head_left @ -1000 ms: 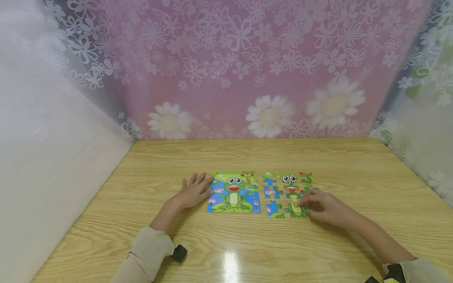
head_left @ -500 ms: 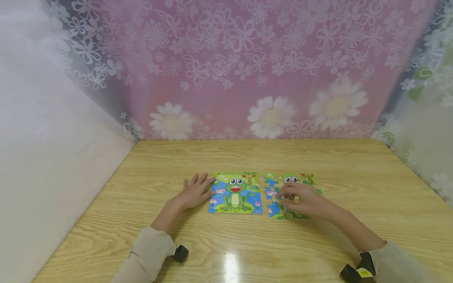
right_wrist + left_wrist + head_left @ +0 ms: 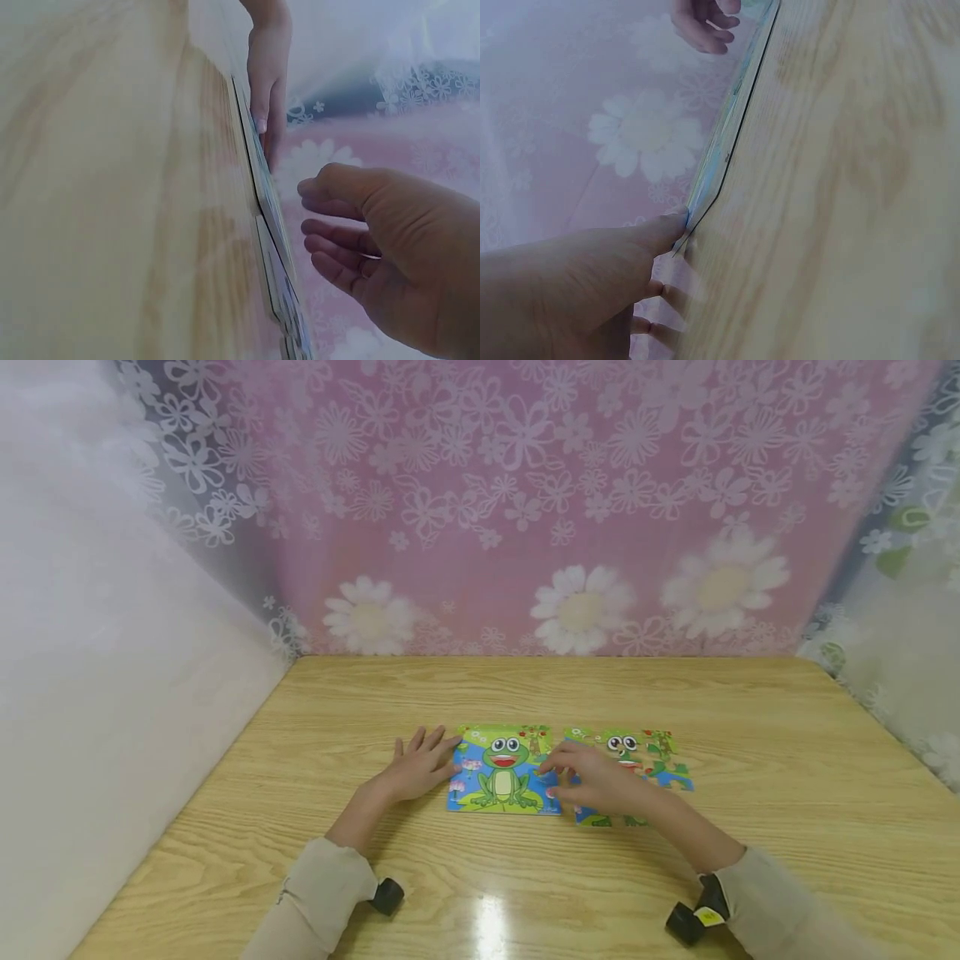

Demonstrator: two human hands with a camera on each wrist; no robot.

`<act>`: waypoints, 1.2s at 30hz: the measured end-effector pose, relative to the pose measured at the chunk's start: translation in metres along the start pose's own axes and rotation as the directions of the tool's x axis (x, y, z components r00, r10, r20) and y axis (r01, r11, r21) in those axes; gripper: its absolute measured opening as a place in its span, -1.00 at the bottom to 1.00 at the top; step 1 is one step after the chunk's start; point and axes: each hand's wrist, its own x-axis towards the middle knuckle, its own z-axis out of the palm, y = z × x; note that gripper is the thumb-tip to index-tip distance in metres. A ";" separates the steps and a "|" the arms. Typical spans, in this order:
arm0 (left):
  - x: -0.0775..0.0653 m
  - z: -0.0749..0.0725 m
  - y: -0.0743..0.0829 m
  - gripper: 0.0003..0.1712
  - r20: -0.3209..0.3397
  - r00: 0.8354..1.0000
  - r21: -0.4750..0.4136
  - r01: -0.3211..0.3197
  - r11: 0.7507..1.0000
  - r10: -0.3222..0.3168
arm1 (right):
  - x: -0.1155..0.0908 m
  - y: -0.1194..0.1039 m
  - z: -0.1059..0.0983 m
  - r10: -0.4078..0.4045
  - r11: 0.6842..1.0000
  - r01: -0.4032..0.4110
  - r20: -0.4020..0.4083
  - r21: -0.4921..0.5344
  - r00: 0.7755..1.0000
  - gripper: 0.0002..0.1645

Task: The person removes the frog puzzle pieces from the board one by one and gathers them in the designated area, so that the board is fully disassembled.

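Note:
A square frog picture board (image 3: 504, 785) lies flat on the table. My left hand (image 3: 411, 774) rests at its left side with fingers spread, and in the left wrist view the thumb (image 3: 667, 229) touches the board's edge. Over the board's right side hovers my right hand (image 3: 600, 781), its fingers loosely bent. The right wrist view shows a gap between thumb and fingers of the right hand (image 3: 405, 247), with nothing held. To the right of the board, several loose frog jigsaw pieces (image 3: 670, 774) are laid out in a rough square, partly hidden by the right hand.
The wood-grain table (image 3: 450, 868) reaches back to a pink flowered curtain (image 3: 465, 527). A white sheet (image 3: 135, 693) hangs along the left side. Black wrist cameras (image 3: 686, 923) are worn below both sleeves.
My right hand has moved left, from the lower right of the loose pieces across to the board's right edge. The right-hand pieces are now uncovered. My left hand stays where it was.

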 end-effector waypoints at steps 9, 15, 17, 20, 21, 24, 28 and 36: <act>0.000 0.000 -0.001 -0.34 0.004 1.000 0.010 0.003 1.000 -0.003 | 0.003 -0.003 0.006 0.064 0.998 -0.063 0.055 -0.023 0.996 -0.69; 0.001 0.001 -0.002 -0.33 -0.001 1.000 0.019 0.000 1.000 0.000 | 0.002 -0.002 0.009 0.058 0.998 -0.056 0.065 -0.020 0.996 -0.64; 0.001 0.001 -0.003 -0.33 0.000 1.000 0.018 -0.002 1.000 0.002 | 0.001 -0.002 0.009 0.058 0.998 -0.057 0.067 -0.023 0.996 -0.62; 0.002 0.002 -0.003 -0.33 -0.002 1.000 0.019 -0.009 1.000 0.009 | 0.001 -0.003 0.010 0.061 0.998 -0.059 0.062 -0.033 0.996 -0.61; 0.002 0.003 -0.003 -0.33 -0.001 1.000 0.021 -0.011 1.000 0.011 | 0.001 -0.003 0.011 0.064 0.998 -0.062 0.059 -0.033 0.996 -0.60; 0.002 0.003 -0.003 -0.33 0.001 1.000 0.019 -0.009 1.000 0.009 | 0.001 -0.004 0.011 0.073 0.997 -0.072 0.051 -0.019 0.996 -0.57; 0.002 0.003 -0.003 -0.33 0.008 1.000 0.011 0.001 1.000 -0.001 | 0.001 -0.004 0.011 0.085 0.996 -0.086 0.051 0.020 0.995 -0.54; 0.003 0.004 -0.005 -0.33 0.003 1.000 0.014 -0.008 1.000 0.008 | 0.001 -0.005 0.010 0.106 0.993 -0.109 0.066 0.037 0.992 -0.54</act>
